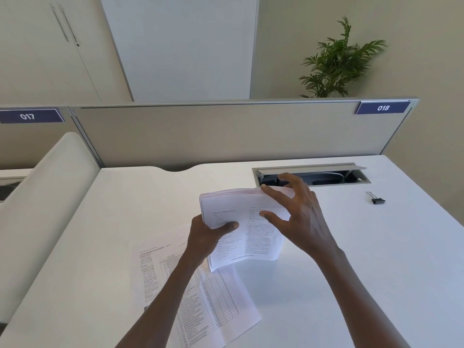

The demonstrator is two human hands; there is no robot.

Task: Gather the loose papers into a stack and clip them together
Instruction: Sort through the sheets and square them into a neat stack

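The left hand (209, 234) held a stack of white printed paper sheets (244, 229) above the white counter (351, 247), its grip clamped on the stack's left edge with the thumb lying across the top page. The right hand (298, 212) met the stack at its far right corner, the thumb pressed on the printed face and a fingertip on the upper edge, the other fingers spread and relaxed, so its grip was apart rather than closed round the paper. The stack's near edge looked to rest on or just above the counter.

Beneath the left forearm lay a loose white sheet printed with a table of rows (200, 292), flat on the counter and partly covered by the arm and by the stack's lower edge. A small black binder clip with wire handles (376, 199) sat well apart to the right, with bare counter between it and the right hand.

Just behind the stack, a grey rectangular cable hatch (326, 177) stood open in the counter, partly hidden by the right fingers. A beige divider panel (226, 131) closed off the back, carrying blue number plates reading 017 (30, 116) and 018 (383, 108). A green leafy plant (339, 61) rose behind it.
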